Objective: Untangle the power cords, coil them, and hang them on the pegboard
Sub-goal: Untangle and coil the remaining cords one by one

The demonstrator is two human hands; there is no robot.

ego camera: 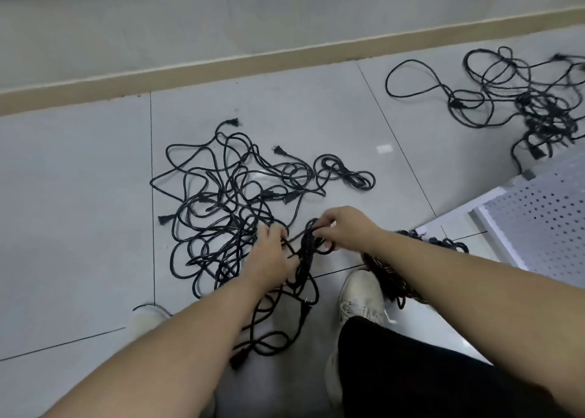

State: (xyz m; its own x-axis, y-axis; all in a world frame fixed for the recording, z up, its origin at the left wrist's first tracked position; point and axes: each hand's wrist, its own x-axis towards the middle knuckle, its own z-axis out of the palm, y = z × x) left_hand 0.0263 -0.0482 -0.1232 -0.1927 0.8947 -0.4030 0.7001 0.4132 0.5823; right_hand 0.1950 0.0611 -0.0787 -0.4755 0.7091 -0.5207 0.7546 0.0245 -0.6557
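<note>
Hands (pixel 304 243) around black bundled cord (pixel 306 253) beside tangled, looping heap (pixel 228 202).

Tiled floor (pixel 95 180). Tangled black power cords (pixel 228 202), centre. Left hand (pixel 272 259) and right hand (pixel 348 227) both grip a coiled cord bundle (pixel 308 250). Second cord tangle (pixel 531 101) at 2 o'clock. White pegboard (pixel 544 215) at 3 o'clock. White shoe (pixel 357 294) at 5 o'clock.

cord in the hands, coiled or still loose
Partly coiled: the cord is bunched into loops between the left hand and the right hand, with slack trailing onto the floor.
</note>
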